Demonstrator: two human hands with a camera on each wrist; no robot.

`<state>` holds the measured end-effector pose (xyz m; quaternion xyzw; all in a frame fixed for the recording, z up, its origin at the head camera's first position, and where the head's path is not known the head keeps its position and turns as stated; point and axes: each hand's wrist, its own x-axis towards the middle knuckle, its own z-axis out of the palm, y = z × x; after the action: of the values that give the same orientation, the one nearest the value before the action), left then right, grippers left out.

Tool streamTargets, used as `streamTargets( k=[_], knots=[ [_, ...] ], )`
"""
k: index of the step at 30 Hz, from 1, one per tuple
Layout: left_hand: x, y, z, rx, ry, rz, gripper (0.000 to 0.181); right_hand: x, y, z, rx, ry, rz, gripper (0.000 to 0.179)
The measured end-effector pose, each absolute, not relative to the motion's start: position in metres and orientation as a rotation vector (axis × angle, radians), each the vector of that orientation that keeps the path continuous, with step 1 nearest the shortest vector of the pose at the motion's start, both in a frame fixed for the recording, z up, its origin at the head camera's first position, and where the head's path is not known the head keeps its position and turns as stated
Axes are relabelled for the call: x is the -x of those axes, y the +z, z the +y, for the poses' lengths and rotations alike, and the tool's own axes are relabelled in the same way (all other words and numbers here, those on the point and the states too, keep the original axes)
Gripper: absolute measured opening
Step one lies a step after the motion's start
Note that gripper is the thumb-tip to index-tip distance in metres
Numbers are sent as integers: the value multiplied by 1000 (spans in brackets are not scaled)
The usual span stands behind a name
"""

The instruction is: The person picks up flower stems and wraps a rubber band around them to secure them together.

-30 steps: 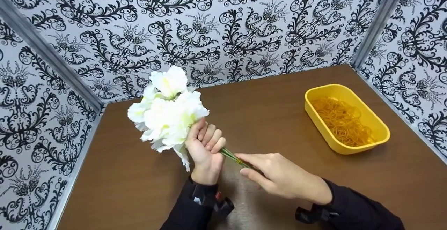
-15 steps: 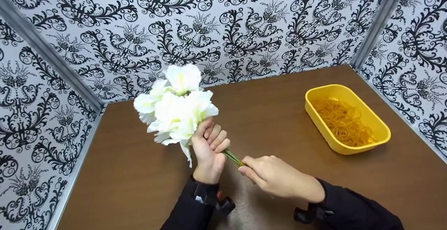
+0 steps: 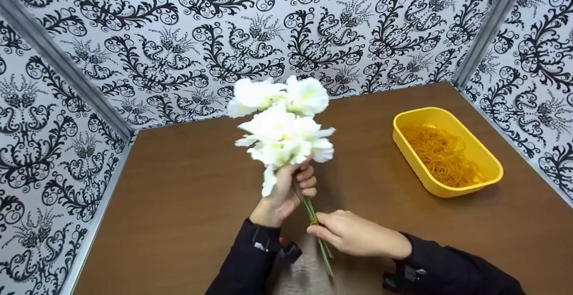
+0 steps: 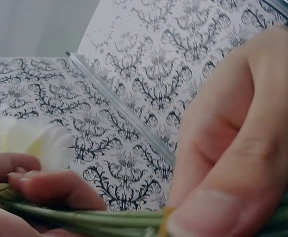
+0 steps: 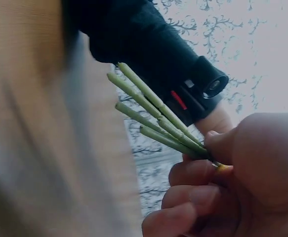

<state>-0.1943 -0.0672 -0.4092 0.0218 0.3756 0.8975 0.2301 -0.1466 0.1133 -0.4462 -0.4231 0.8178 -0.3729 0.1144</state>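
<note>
A bunch of white flowers [image 3: 286,129] with green stems [image 5: 148,108] is held above the table, blooms toward the back wall. My left hand [image 3: 288,192] grips the stems just below the blooms, fingers curled round them. Lower down, my right hand [image 3: 347,232] pinches the stems between thumb and fingers at a yellow rubber band [image 3: 314,220] wound round them. In the left wrist view the right thumb presses by the band [image 4: 166,222]. The cut stem ends fan out beyond the right hand in the right wrist view.
A yellow tub [image 3: 447,192] stands at the right of the brown table [image 3: 179,205], with many loose rubber bands [image 3: 441,156] in it. Patterned black-and-white walls [image 3: 268,31] enclose the back and both sides.
The bunch has swung to the right and more upright, with the left hand moving right. The right hand has shifted slightly down, and the stem ends now show below it.
</note>
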Motion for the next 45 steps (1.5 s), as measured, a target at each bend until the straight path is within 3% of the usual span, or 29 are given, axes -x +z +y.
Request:
streamTargets(
  k=[7, 14, 20, 28, 45],
  knots=[
    [198, -423, -65, -197, 2166, 1734, 21, 150, -467, 119, 1093, -1213, 2389, 26],
    [201, -440, -68, -269, 1704, 2172, 57, 158, -485, 120, 1015, -1234, 2486, 29],
    [208, -458, -73, -282, 1408, 2350, 76, 168, -501, 124, 973, -1012, 2531, 34],
    [216, -488, -71, -318, 1394, 2377, 35, 175, -508, 124, 1203, -766, 2640, 40],
    [218, -492, -67, -368, 1319, 2514, 26, 176, -507, 126, 1272, -748, 2704, 32]
  ],
)
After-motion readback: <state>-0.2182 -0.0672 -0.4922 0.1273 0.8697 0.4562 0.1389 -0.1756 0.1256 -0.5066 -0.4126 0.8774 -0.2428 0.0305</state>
